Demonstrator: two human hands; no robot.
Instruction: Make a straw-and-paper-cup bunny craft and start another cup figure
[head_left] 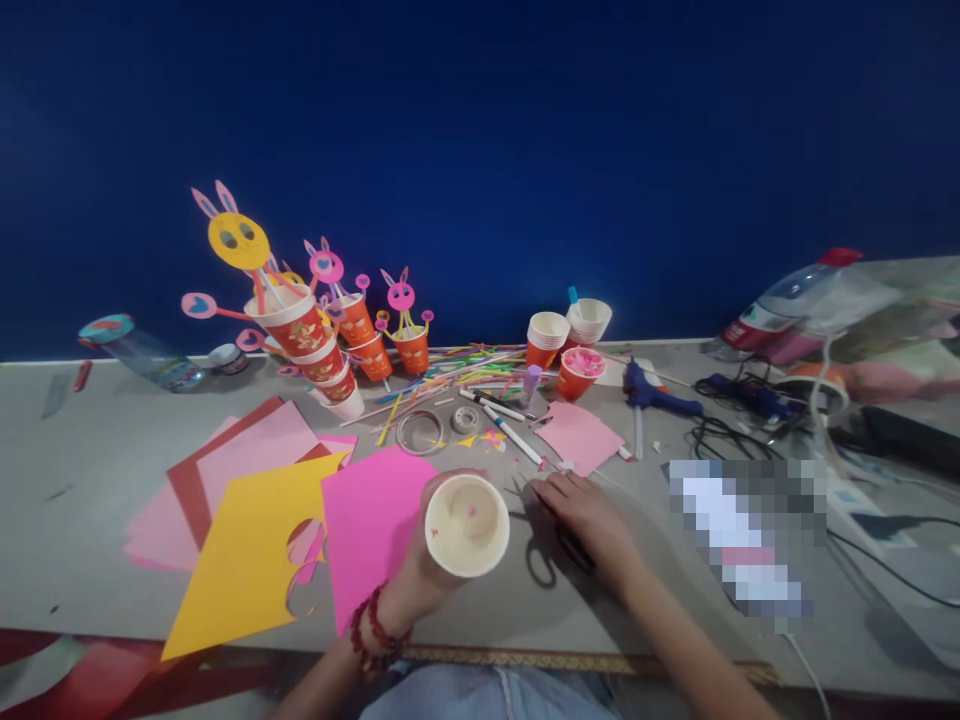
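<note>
"Scissors (574,548) under your right hand (581,515), anything dicey?"

"Kinda. They're toward the desk's (517,620) front edge, blades poking out near the pink paper sheet (577,437), so a careless slide could snag it. And my left hand (426,565) is wrapped round the paper cup (466,530), near that same edge; squeeze too hard and it'd probably buckle."

"What can't you see?"

"Whether my right fingers are actually gripping, can't tell. Cup's outer wall is mostly hidden, and a pixelated patch (750,540) blots out something toward the front right corner."
</note>
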